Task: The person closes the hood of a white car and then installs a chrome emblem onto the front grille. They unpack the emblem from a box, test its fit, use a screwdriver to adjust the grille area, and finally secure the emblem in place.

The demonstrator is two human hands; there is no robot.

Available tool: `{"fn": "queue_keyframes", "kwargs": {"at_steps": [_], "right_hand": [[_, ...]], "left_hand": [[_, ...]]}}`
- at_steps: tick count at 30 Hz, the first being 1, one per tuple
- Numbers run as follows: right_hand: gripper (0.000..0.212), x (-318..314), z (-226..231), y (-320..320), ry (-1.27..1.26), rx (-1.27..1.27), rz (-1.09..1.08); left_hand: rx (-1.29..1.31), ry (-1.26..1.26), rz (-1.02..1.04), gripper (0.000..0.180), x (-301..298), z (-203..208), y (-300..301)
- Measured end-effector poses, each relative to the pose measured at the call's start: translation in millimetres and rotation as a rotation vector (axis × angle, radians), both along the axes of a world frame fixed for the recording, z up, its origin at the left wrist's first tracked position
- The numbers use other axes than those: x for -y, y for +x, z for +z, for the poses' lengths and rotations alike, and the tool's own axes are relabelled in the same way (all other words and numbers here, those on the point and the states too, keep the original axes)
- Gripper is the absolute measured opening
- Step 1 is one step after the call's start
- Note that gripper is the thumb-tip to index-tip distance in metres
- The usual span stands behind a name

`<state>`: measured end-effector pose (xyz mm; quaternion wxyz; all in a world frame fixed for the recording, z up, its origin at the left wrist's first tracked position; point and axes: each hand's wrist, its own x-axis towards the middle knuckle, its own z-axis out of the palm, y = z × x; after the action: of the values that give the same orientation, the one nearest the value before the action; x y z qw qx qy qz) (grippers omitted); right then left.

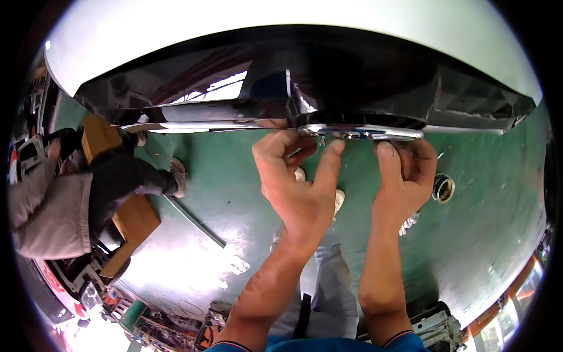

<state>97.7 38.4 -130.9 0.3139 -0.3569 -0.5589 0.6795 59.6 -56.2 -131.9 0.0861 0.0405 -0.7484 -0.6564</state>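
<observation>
A short chrome trim piece (pixel 404 135) lies along the lower edge of a glossy black car panel (pixel 352 88). My left hand (pixel 299 193) is at its left end, fingers curled under and behind it, thumb tip against its lower edge. At the right end my right hand (pixel 404 182) grips it, the thumb in front and the other fingers bent beside it. Between my left thumb and fingers a small metallic bit (pixel 322 141) hangs below the trim; its kind is too small to tell. The fingertips behind the trim are partly hidden.
White bodywork (pixel 328 14) curves above the panel. A person in a grey-brown jacket (pixel 56 217) bends at the left beside cardboard boxes (pixel 135 220). A thin strip (pixel 193 222) and a round roll or can (pixel 444 189) are on the green floor (pixel 234 170). Parts clutter the lower left.
</observation>
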Motion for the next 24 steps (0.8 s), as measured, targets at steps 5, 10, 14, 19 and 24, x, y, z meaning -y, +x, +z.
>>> {"fn": "queue_keyframes", "kwargs": {"at_steps": [5, 10, 14, 19, 24], "right_hand": [[0.046, 0, -4, 5, 0.203, 0.127, 0.022], [0.048, -5, -13, 6, 0.278, -0.033, 0.003], [0.051, -9, -14, 4, 0.374, -0.037, 0.014], [0.05, -7, -8, 3, 0.34, -0.002, 0.024], [0.049, -5, 0, 2, 0.307, 0.046, 0.029]], "left_hand": [[-0.055, -0.064, 0.028, 0.049, 0, -3, 1], [-0.046, -0.182, -0.056, 0.054, 3, -3, 3], [-0.038, -0.113, -0.036, 0.055, -2, -6, 5], [-0.041, -0.104, -0.03, 0.056, -4, -5, 5], [-0.02, -0.091, -0.044, 0.056, -3, -2, 5]]}}
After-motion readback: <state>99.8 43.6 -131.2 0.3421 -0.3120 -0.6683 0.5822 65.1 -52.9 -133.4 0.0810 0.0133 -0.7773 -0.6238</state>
